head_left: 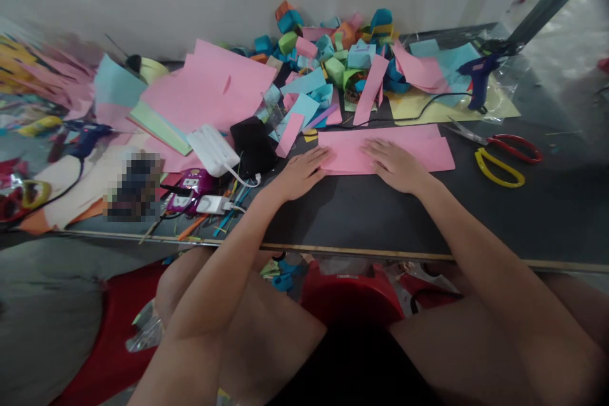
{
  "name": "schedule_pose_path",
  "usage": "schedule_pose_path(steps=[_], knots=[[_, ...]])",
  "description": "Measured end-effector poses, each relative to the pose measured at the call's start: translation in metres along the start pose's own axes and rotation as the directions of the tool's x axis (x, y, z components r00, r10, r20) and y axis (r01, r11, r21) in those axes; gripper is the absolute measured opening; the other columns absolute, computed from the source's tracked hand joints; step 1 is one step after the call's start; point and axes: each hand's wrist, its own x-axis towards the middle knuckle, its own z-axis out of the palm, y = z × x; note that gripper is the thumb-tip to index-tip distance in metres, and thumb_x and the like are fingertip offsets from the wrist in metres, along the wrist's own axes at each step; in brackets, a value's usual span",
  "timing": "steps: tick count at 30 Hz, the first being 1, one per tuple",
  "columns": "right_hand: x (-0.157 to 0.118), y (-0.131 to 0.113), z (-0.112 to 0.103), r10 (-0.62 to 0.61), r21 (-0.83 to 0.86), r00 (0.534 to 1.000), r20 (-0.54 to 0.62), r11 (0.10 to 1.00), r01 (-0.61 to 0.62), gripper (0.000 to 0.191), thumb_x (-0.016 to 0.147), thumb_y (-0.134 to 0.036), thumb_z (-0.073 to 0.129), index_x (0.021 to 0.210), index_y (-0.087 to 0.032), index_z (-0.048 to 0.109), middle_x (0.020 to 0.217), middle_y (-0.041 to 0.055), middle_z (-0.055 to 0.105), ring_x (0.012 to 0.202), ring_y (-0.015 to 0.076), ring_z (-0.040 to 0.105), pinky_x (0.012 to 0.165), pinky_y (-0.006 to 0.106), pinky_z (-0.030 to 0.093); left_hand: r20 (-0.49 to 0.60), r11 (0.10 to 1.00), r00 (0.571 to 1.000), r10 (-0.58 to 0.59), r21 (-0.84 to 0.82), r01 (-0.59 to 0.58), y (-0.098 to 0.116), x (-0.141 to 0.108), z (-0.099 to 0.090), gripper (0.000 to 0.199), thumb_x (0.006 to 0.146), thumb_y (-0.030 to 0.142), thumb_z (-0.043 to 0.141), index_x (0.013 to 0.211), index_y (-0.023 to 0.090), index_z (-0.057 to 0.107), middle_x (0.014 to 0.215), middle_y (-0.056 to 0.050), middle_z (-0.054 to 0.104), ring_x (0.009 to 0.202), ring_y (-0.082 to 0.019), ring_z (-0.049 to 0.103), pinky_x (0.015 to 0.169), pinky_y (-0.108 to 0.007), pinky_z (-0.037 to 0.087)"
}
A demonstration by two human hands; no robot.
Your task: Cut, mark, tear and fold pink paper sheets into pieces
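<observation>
A: Where does the paper (419, 151) lie?

B: On the desk (361, 219), under both hands' fingers. The left fingers (314, 158) rest flat on its left end, the right fingers (377, 150) flat near its middle. Both sets are stretched out, a little spread, clamped on nothing

A: How far along is it, would you say?

B: Partway, I judge. The paper makes a long, narrow band and looks doubled (one folded sheet or two laid together, I cannot tell). To the right of the right fingers its ends do not match: the nearer layer sticks out past the farther one

A: So what is left?

B: Those ends are uneven, for one. I see no glue on the part that shows. The scissors (485, 141) lie well to the right of the right fingers, with the glue gun (479, 82) beyond them; neither is held

A: Is anything done nearby?

B: Beyond the fingers is a heap of small boxes (361, 56), blue, green, pink and orange, which look already shaped. A loose strip (371, 90) lies just beyond the right fingers, seemingly unshaped, and a wide sheet (204, 89) farther off, to the left of the left fingers
</observation>
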Motion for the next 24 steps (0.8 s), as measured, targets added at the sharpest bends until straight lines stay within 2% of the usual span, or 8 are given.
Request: schedule_pose_path(steps=[2, 5, 8, 10, 12, 15, 20, 24], knots=[[-0.001, 0.001, 0.000, -0.001, 0.004, 1.000, -0.006, 1.000, 0.001, 0.060, 0.107, -0.037, 0.037, 0.165, -0.030, 0.045, 0.174, 0.0020, 0.038, 0.163, 0.0276, 0.035, 0.135, 0.060, 0.027, -0.035, 0.993, 0.999, 0.041, -0.108, -0.044, -0.007, 0.000, -0.002, 0.064, 0.112, 0.054, 0.024, 0.161, 0.022, 0.050, 0.172, -0.007, 0.044, 0.164, -0.024, 0.035, 0.136, -0.051, 0.027], [-0.001, -0.001, 0.000, 0.007, 0.004, 1.000, 0.002, 1.000, -0.007, 0.061, 0.107, -0.048, 0.040, 0.164, -0.028, 0.047, 0.175, 0.0039, 0.038, 0.163, 0.0291, 0.035, 0.135, 0.059, 0.027, -0.134, 0.978, 0.991, 0.006, -0.204, -0.033, -0.009, 0.002, 0.000, 0.069, 0.112, 0.057, 0.020, 0.150, 0.018, 0.063, 0.165, -0.009, 0.054, 0.158, -0.024, 0.046, 0.135, -0.048, 0.029], [-0.002, -0.003, -0.001, 0.001, -0.006, 1.000, 0.007, 1.000, -0.001, 0.067, 0.106, -0.058, 0.042, 0.165, -0.027, 0.045, 0.175, 0.0059, 0.037, 0.163, 0.0296, 0.034, 0.135, 0.058, 0.027, -0.184, 0.982, 0.983, -0.004, -0.187, -0.032, -0.008, 0.004, 0.004, 0.060, 0.111, 0.053, 0.031, 0.144, 0.018, 0.067, 0.160, -0.010, 0.060, 0.152, -0.025, 0.053, 0.133, -0.050, 0.036], [-0.003, -0.006, -0.002, 0.011, -0.022, 1.000, 0.016, 1.000, -0.011, 0.072, 0.105, -0.061, 0.043, 0.166, -0.024, 0.044, 0.176, 0.0075, 0.034, 0.164, 0.0311, 0.032, 0.135, 0.058, 0.025, -0.189, 0.989, 0.981, 0.042, -0.132, -0.068, -0.009, 0.006, 0.006, 0.052, 0.108, 0.047, 0.043, 0.146, 0.018, 0.065, 0.160, -0.011, 0.060, 0.153, -0.025, 0.053, 0.132, -0.051, 0.037], [-0.003, -0.009, -0.004, 0.028, -0.035, 0.999, 0.033, 0.999, -0.027, 0.076, 0.104, -0.063, 0.042, 0.167, -0.021, 0.042, 0.177, 0.0085, 0.031, 0.165, 0.0322, 0.029, 0.136, 0.058, 0.023, -0.186, 0.993, 0.980, 0.066, -0.087, -0.083, -0.011, 0.006, 0.008, 0.053, 0.106, 0.041, 0.050, 0.150, 0.015, 0.061, 0.162, -0.012, 0.057, 0.154, -0.025, 0.051, 0.133, -0.051, 0.036], [-0.004, -0.012, -0.005, 0.038, -0.034, 0.998, 0.059, 0.999, -0.036, 0.075, 0.105, -0.060, 0.038, 0.169, -0.020, 0.038, 0.177, 0.0077, 0.030, 0.166, 0.0312, 0.026, 0.137, 0.056, 0.021, -0.166, 0.998, 0.986, 0.029, -0.048, -0.037, -0.013, 0.005, 0.007, 0.058, 0.104, 0.040, 0.053, 0.154, 0.012, 0.056, 0.165, -0.015, 0.052, 0.158, -0.026, 0.046, 0.135, -0.051, 0.032], [-0.004, -0.008, -0.002, -0.005, -0.039, 0.999, 0.054, 0.999, 0.007, 0.071, 0.107, -0.054, 0.035, 0.171, -0.022, 0.034, 0.176, 0.0068, 0.033, 0.165, 0.0288, 0.029, 0.136, 0.056, 0.025, -0.152, 0.999, 0.987, -0.052, -0.001, 0.053, -0.014, 0.003, 0.005, 0.067, 0.101, 0.041, 0.057, 0.159, 0.008, 0.049, 0.169, -0.018, 0.043, 0.162, -0.028, 0.039, 0.136, -0.052, 0.028], [-0.005, -0.008, -0.002, -0.013, -0.012, 0.999, 0.030, 1.000, 0.014, 0.072, 0.106, -0.056, 0.037, 0.170, -0.022, 0.037, 0.174, 0.0076, 0.035, 0.164, 0.0305, 0.033, 0.134, 0.060, 0.028, -0.178, 0.998, 0.982, -0.068, 0.002, 0.069, -0.013, 0.003, 0.005, 0.073, 0.098, 0.039, 0.060, 0.162, 0.011, 0.044, 0.171, -0.018, 0.041, 0.162, -0.029, 0.039, 0.135, -0.053, 0.030]])
